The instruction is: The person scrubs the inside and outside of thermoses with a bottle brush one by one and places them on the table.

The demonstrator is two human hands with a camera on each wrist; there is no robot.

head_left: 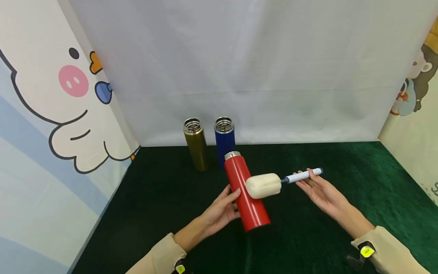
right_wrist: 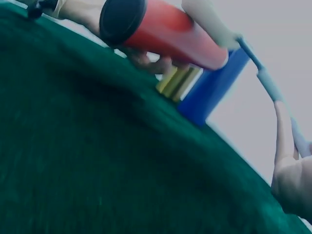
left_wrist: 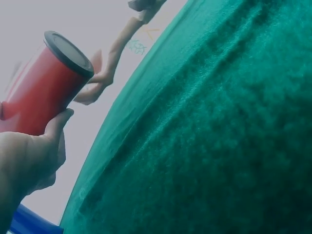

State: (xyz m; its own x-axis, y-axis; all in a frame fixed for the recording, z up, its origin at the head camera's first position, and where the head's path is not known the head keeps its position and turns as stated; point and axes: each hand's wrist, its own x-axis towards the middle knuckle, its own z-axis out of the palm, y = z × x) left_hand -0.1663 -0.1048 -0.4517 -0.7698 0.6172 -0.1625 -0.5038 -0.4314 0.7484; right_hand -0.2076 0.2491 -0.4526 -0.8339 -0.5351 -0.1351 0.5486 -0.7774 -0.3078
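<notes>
My left hand (head_left: 220, 213) grips a red bottle (head_left: 244, 190) around its body. The bottle is lidless and tilted, its steel mouth leaning up and left, its dark base showing in the left wrist view (left_wrist: 70, 51). In my right hand (head_left: 325, 194) a sponge bottle brush (head_left: 302, 176) is pinched by its white handle. Its cream sponge head (head_left: 263, 185) points left and overlaps the side of the red bottle in the head view. From the right wrist view, the brush's thin blue-grey stem (right_wrist: 251, 52) runs between handle and sponge.
Behind the red bottle stand a gold bottle (head_left: 196, 146) and a blue bottle (head_left: 224, 139), both upright with open steel mouths. A dark green cloth (head_left: 164, 213) covers the table. A white curtain (head_left: 256, 76) closes off the back, with cartoon-printed panels (head_left: 41, 114) at the sides.
</notes>
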